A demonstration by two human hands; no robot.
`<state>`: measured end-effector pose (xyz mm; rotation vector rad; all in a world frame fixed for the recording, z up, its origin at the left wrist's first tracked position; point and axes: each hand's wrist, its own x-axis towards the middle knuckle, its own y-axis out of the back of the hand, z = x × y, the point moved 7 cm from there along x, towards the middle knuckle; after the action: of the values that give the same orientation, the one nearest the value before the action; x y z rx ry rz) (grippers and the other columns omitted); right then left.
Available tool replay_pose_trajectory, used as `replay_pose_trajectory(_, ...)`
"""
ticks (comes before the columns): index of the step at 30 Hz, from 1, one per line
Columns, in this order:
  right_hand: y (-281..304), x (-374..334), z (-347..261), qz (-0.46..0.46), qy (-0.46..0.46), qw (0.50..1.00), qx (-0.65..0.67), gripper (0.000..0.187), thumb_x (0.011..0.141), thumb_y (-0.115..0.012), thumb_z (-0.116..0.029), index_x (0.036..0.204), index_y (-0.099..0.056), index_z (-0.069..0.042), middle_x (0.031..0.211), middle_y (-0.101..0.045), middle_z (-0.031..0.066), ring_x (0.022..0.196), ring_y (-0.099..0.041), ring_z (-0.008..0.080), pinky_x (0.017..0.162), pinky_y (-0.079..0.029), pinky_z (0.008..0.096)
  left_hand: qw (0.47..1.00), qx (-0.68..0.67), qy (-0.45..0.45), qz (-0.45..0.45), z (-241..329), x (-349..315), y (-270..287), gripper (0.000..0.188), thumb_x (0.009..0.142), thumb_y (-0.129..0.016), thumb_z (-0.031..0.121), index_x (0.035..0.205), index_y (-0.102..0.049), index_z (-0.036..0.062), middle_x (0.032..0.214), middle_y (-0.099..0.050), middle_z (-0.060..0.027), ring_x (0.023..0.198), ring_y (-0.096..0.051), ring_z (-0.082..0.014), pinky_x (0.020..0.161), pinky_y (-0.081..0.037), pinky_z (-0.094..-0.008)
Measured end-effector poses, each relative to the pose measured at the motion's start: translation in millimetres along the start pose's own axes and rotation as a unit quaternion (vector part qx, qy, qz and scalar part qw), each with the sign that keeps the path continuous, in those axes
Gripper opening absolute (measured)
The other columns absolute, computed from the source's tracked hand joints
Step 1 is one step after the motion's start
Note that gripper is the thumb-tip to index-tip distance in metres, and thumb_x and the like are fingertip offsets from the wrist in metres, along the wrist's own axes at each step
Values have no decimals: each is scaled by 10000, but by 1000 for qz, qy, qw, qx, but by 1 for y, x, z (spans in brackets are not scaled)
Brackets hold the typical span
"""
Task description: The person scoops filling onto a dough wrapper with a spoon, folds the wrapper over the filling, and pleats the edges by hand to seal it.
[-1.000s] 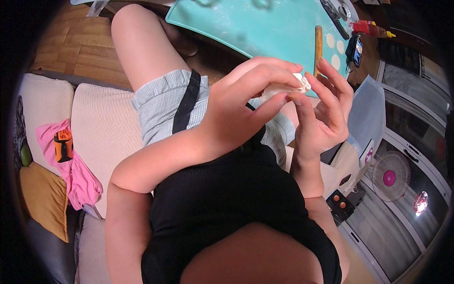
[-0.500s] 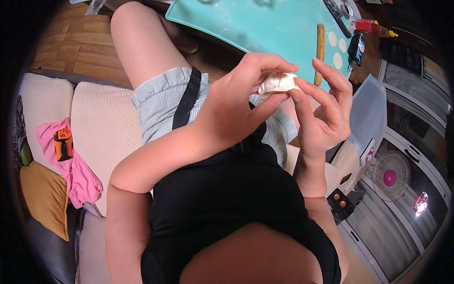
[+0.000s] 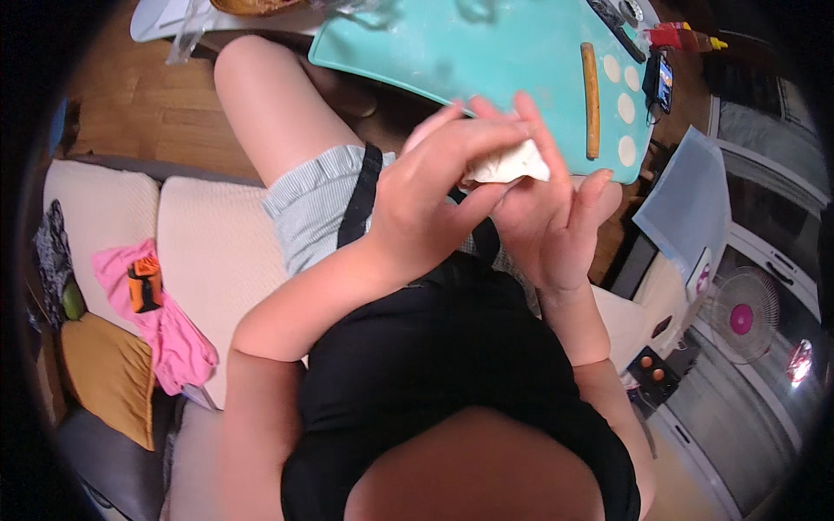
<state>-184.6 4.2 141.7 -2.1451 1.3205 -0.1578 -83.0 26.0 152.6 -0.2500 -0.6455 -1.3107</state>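
Observation:
A white folded dumpling (image 3: 519, 163) is between my hands, above my lap and close to the table's near edge. My left hand (image 3: 421, 195) pinches it between thumb and fingers, which hide its left part. Beside and behind it, my right hand (image 3: 556, 239) is spread with fingers stretched out, its palm turned toward the dumpling. The right fingers lie partly behind the left hand. Past the hands, a wooden rolling pin (image 3: 592, 100) and several flat dough rounds (image 3: 626, 108) lie on a turquoise mat (image 3: 512, 65).
Red bottles (image 3: 673, 36) and a phone (image 3: 664, 82) stand at the table's right end. A bowl (image 3: 252, 4) is at the far left. Left of me, a sofa (image 3: 217, 234) carries a pink cloth (image 3: 182, 352) and a mustard cushion (image 3: 109, 373). On the right is a fan (image 3: 743, 317).
My right hand has let go of its fingertip pinch and opened flat, moving left behind the dumpling. My left hand still holds the dumpling. The whole view has shifted slightly.

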Motion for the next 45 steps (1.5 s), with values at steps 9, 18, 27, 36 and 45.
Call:
replay_pose_trajectory(9, 2, -4, 11, -6, -57, 990, 131, 863, 895, -105, -639, 1372, -202, 73, 1356, -349, 195, 1260, -357, 272, 1071, -248, 397, 984, 125, -48, -120, 6, 24, 1, 163, 689, -730, 154, 848, -696, 135, 971, -660, -6, 1043, -572, -247, 976, -336, -474)
replay_pose_trajectory(18, 4, -6, 20, -14, -57, 992, 108, 806, 921, -109, -592, 1331, -265, 84, 1291, -419, 184, 1226, -403, 249, 1052, -281, 382, 956, 155, -177, -174, 11, 15, -3, 248, 679, -722, 201, 907, -709, 104, 945, -679, 11, 977, -602, -215, 1051, -262, -504)
replay_pose_trajectory(27, 8, -10, 26, 16, -68, 989, 132, 763, 928, -135, -584, 1321, -309, 47, 1282, -425, 158, 1188, -423, 226, 1014, -327, 380, 985, 97, -109, -91, -1, 9, 13, 269, 650, -726, 244, 903, -720, 153, 1030, -669, 9, 1026, -576, -223, 1031, -276, -481)
replay_pose_trajectory(36, 5, -7, 34, 12, -105, 982, 155, 645, 963, -207, -507, 1304, -341, 24, 1257, -443, 139, 1158, -443, 212, 1007, -340, 381, 950, 165, -206, -169, 12, 6, 8, 259, 726, -677, 246, 930, -701, 89, 988, -677, -13, 1034, -590, -274, 1032, -295, -539)
replay_pose_trajectory(45, 4, -6, 31, -8, -98, 978, 187, 610, 972, -220, -477, 1275, -368, 31, 1235, -460, 141, 1147, -458, 223, 1020, -336, 392, 987, 44, -100, -118, -11, 3, 17, 289, 675, -727, 125, 954, -691, 59, 1064, -650, -103, 1092, -567, -289, 986, -355, -486)
